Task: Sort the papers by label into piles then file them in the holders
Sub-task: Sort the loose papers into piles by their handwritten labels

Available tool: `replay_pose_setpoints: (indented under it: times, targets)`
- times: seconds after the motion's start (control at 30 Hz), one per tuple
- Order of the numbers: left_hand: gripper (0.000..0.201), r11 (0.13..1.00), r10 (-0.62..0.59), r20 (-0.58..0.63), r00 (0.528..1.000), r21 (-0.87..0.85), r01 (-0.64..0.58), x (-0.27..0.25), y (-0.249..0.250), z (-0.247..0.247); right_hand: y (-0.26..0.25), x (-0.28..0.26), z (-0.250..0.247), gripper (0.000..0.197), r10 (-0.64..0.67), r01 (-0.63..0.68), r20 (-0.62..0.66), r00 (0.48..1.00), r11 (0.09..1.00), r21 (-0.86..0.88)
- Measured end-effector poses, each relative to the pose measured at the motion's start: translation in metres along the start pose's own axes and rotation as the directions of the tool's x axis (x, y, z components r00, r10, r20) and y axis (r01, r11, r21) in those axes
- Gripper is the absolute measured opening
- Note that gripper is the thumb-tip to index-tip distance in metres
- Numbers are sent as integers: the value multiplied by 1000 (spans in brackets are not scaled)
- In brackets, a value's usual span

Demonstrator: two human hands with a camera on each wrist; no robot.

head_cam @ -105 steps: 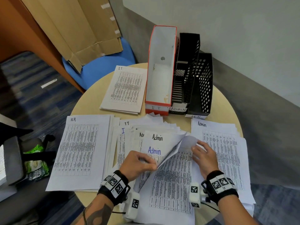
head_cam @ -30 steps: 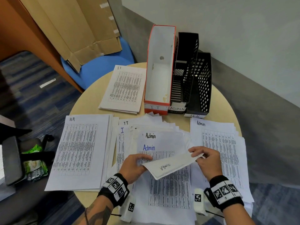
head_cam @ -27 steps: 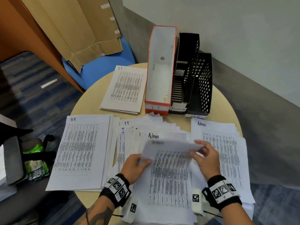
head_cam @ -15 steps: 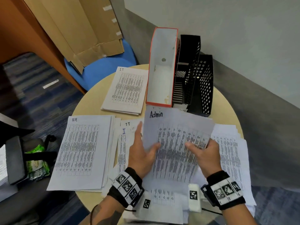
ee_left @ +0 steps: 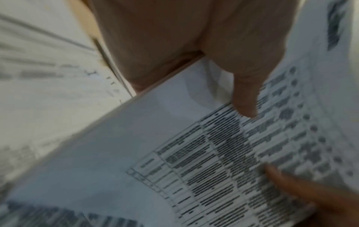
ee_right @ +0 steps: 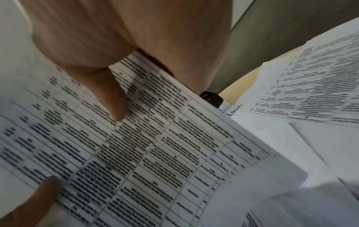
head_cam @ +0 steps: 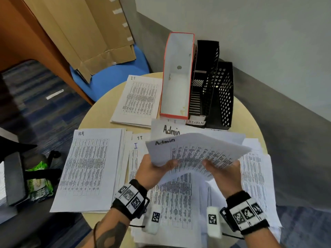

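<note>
Both hands hold a thin bundle of Admin sheets lifted above the table's middle. My left hand grips its left edge, thumb on top. At the bundle's right side my right hand pinches it, thumb on the print. The wrist views show the sheets with a thumb pressed on each. Under the bundle lies the unsorted heap. An HR pile lies left, an IT pile at the back, an Admin pile right. Three holders stand behind: red-edged IT, black ADMIN, black perforated one.
The round wooden table ends close behind the holders, near the grey wall. A blue chair with cardboard leaning on it stands back left. A dark chair and a green packet sit at the left, below the table edge.
The hands peeled the top Admin sheets off the heap, then lifted them as a bundle above the table. The bundle now tilts flatter and sits a little to the right.
</note>
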State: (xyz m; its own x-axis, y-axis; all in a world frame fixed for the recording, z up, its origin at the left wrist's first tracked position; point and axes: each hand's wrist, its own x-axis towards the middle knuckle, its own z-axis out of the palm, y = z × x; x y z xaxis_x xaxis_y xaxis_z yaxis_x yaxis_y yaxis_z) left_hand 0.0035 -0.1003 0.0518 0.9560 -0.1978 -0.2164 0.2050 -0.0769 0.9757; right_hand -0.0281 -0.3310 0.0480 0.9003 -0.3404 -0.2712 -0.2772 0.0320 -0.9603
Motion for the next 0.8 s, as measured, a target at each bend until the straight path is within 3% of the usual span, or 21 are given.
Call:
replay_pose_setpoints:
  times: [0.07, 0.23, 0.33, 0.47, 0.53, 0.63, 0.73, 0.8]
  targets:
    - [28, 996, 66, 14, 998, 53, -67, -1, 8, -2, 3, 2, -1, 69, 8, -8, -22, 1000, 1000, 8]
    - [26, 949, 307, -41, 951, -63, -309, -6, 46, -13, -3, 1, -11, 73, -5, 3, -35, 999, 998, -67]
    - [35, 909, 400, -47, 915, -108, -403, -9, 65, -12, -14, -1, -9, 48, -46, 45, -18, 999, 997, -59]
    - [36, 845, 515, -60, 855, -131, -518, -14, 85, -22, -19, 3, -11, 36, -164, 167, 47, 985, 983, -75]
    - [39, 860, 487, -49, 872, -148, -489, -14, 86, -25, -20, 4, -13, 36, -208, 215, 84, 974, 973, -84]
    - [56, 937, 333, -16, 943, -110, -333, -11, 71, -26, -24, 3, -12, 30, -229, 240, 122, 966, 967, -84]
    - [35, 967, 244, -39, 969, 84, -240, -4, 49, -24, -24, 3, -7, 25, -220, 230, 119, 968, 970, -79]
    - [24, 971, 224, -105, 969, 114, -212, -1, 44, -19, -25, 1, -2, 18, -226, 240, 113, 968, 963, -125]
